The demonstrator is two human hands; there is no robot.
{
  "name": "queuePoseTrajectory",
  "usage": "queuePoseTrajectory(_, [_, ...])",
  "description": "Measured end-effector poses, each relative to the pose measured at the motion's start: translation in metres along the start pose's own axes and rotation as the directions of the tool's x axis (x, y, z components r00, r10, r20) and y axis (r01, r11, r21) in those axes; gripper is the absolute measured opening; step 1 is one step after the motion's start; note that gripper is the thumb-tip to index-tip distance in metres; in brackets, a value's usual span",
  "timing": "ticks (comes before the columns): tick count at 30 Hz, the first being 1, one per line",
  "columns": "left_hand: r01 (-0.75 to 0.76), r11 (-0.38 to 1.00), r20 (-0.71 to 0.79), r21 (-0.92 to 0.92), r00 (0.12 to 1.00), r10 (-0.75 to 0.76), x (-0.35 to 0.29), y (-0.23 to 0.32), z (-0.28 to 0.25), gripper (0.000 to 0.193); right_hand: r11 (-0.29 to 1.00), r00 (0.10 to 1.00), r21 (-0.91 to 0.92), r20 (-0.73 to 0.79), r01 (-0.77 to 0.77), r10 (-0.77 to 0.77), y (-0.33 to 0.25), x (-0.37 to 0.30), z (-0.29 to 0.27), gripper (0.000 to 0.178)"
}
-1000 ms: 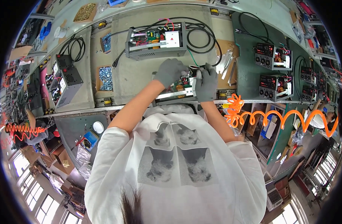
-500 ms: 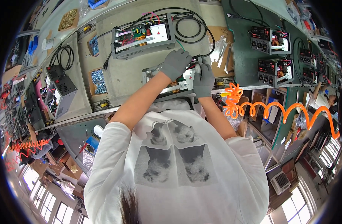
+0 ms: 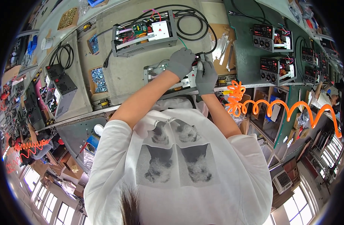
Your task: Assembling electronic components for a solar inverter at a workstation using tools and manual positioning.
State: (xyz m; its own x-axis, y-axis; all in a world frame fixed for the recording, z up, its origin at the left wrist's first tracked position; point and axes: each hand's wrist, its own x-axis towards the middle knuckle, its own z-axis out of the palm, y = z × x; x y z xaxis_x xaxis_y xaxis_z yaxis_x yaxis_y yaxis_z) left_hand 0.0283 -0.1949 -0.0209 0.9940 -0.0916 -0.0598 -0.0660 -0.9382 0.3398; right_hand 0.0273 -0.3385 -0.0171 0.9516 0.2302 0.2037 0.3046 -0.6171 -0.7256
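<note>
An open metal device chassis [image 3: 147, 77] with wiring and a white panel lies in front of me, partly hidden by my arms. At its right end, my left hand [image 3: 181, 62], in a grey glove, bends over the end panel with curled fingers; what they pinch is hidden. Close beside it, my right hand [image 3: 206, 78], also gloved in grey, closes at the same end, its fingertips at the black power cable [image 3: 216, 38] where that runs into the chassis. A thin green wire [image 3: 182, 42] rises just behind my left hand.
Behind stands a second open chassis [image 3: 142, 45] with green boards. Blue screws fill a box [image 3: 99, 80] on the left, near another grey unit [image 3: 61, 90]. Finished-looking units [image 3: 276, 71] stand right. An orange coiled hose [image 3: 271, 107] hangs by the bench's right front; metal strips [image 3: 223, 48] lie right.
My left hand has shifted slightly right and down, closer to the right hand. My right hand has turned a little and stays at the chassis end. The cable has barely moved.
</note>
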Motion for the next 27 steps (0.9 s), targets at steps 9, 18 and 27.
queuePoseTrajectory(9, [0.098,0.920,-0.129,-0.379,0.979,-0.158,0.002,-0.010,0.009,0.011,1.000,1.000,-0.009,0.000,-0.005,0.005,0.002,0.000,0.001,0.021])
queuePoseTrajectory(18, [0.213,0.905,0.012,-0.368,0.974,-0.224,0.009,-0.010,-0.001,0.014,1.000,1.000,-0.028,-0.009,0.000,0.000,0.002,-0.001,0.002,0.022])
queuePoseTrajectory(27, [0.005,0.974,-0.041,-0.227,0.999,-0.015,0.004,-0.029,-0.003,0.016,0.999,0.999,-0.012,0.028,0.030,-0.029,0.002,0.001,-0.004,0.021])
